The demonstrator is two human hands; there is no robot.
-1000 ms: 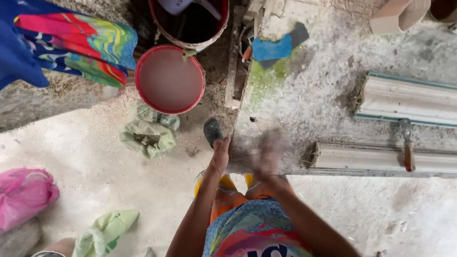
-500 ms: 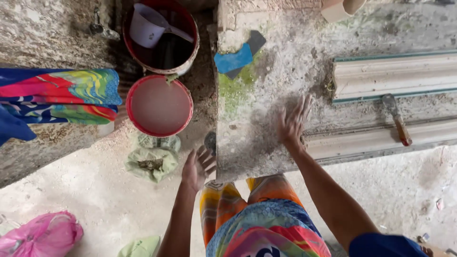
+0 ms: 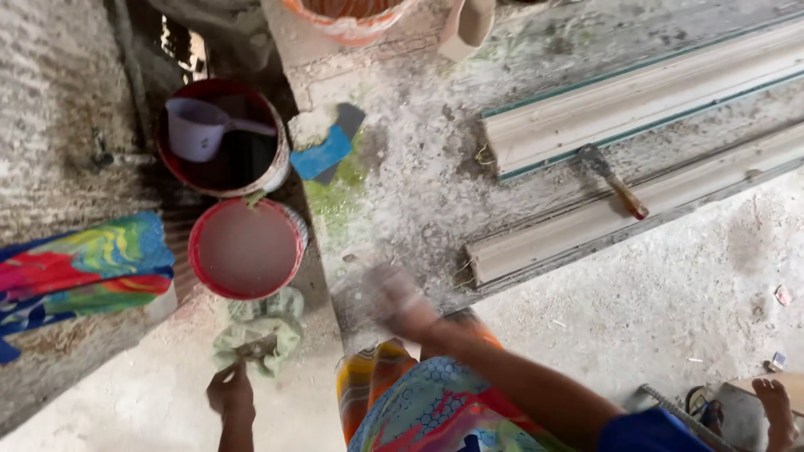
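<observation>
Head view: the left hand (image 3: 229, 392) pinches the crumpled green sack (image 3: 258, 333) at its 7 o'clock edge. The right hand (image 3: 394, 299), blurred so its grip cannot be told, lies on the dusty slab (image 3: 419, 184). A red bucket (image 3: 245, 249) sits at the sack's 12 o'clock.

I see a rough, dusty grey concrete worktop (image 3: 419, 184), a crumpled green woven sack (image 3: 260, 333), and a glossy red plastic bucket (image 3: 247, 249).
</observation>
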